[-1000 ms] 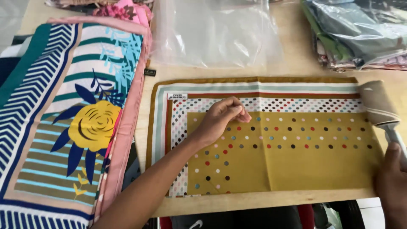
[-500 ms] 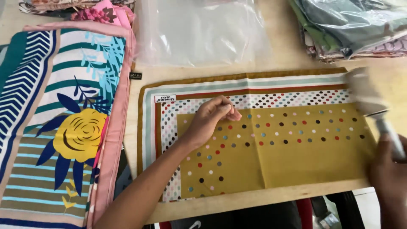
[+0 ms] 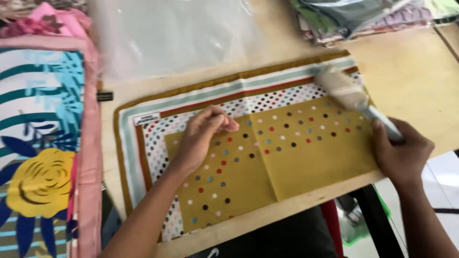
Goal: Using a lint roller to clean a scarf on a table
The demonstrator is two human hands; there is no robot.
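A folded mustard scarf (image 3: 287, 157) with coloured dots and a striped border lies flat on the wooden table (image 3: 411, 91). My left hand (image 3: 201, 138) rests on its left half, fingers curled and pressing down on the cloth. Over the scarf's right edge, my right hand (image 3: 401, 153) grips the handle of a lint roller (image 3: 344, 91). The roller's beige head lies on the scarf's upper right corner.
A larger scarf (image 3: 43, 157) with a yellow flower, teal stripes and pink edge lies at the left. A clear plastic bag (image 3: 172, 33) sits behind the mustard scarf. Bagged folded fabrics (image 3: 354, 16) are stacked at the back right. The table's front edge runs just below the scarf.
The view has shifted, so everything sits further left in the frame. My right hand has moved the lint roller inward onto the scarf's upper right corner. My left hand stays pressed on the scarf.
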